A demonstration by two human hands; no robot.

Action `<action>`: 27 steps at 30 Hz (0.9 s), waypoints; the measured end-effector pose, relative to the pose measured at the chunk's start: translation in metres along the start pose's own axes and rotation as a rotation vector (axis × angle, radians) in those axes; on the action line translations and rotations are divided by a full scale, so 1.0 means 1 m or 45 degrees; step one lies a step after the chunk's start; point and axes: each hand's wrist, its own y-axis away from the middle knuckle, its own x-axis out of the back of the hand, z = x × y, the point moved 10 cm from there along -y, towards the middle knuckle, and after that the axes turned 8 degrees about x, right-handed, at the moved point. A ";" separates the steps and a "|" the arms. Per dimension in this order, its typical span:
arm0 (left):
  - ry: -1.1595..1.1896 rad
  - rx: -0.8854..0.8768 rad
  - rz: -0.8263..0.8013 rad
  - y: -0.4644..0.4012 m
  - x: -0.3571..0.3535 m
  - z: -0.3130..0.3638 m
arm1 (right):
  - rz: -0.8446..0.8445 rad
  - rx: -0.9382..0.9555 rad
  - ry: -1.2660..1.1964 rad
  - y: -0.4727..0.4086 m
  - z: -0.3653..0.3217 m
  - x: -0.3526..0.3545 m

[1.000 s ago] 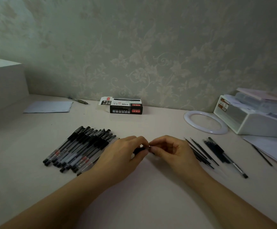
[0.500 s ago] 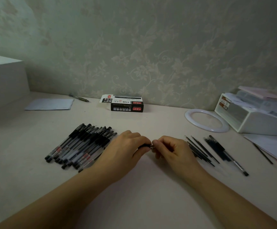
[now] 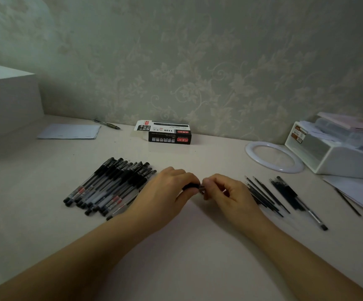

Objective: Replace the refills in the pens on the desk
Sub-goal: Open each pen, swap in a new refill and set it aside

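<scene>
Pale desk point(image 3: 187, 246) throughout, dim light, patterned wall behind. Large white box point(image 3: 7, 98) at far left, closed, contents unseen. White plastic desk organiser point(image 3: 336, 155) at far right, stuffed with papers and flat packets, a pinkish sheet lying across its top. White ring point(image 3: 273, 156) just beside it, nothing inside. Black-and-white pen carton point(image 3: 165, 133) against the wall, end flap open toward the left, interior too dark to judge.

Row of black-capped clear pens point(image 3: 109, 185) lying left of the hands, side by side, touching. Loose dark refills point(image 3: 265, 196) fanned out right of the hands, one more pen point(image 3: 306, 206) lying among them.

Pen in hand point(image 3: 190, 186) at desk centre, mostly hidden: left hand point(image 3: 167, 192) closed around the black grip section, right hand point(image 3: 226, 192) pinching the small tip piece with thumb and forefinger, fingertips of both hands nearly touching.

Probably unscrewing or screwing the nose cone. Best done by keeping the barrel still in the left and rolling only the tip piece with the right, axis straight, light pressure, low over the desk so that a dropped part stays near. Risk: cross-threading, or the small cone slipping away unseen in this light.
</scene>
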 end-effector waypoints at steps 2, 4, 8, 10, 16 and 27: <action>0.020 0.016 0.016 -0.001 0.002 -0.002 | -0.015 0.000 0.002 0.000 0.000 0.000; 0.032 -0.003 0.013 0.000 0.003 0.001 | -0.027 0.026 -0.013 0.001 -0.002 0.000; 0.020 -0.040 0.010 0.000 0.003 0.006 | -0.021 0.058 -0.024 0.001 -0.006 -0.001; 0.018 -0.026 0.017 0.001 0.003 0.004 | -0.009 0.037 -0.031 0.001 -0.005 -0.001; 0.050 -0.007 0.054 -0.001 0.007 0.001 | -0.020 0.084 -0.049 0.001 -0.009 0.000; -0.003 0.081 0.106 -0.001 0.016 -0.003 | 0.226 -0.043 0.123 0.001 0.005 0.021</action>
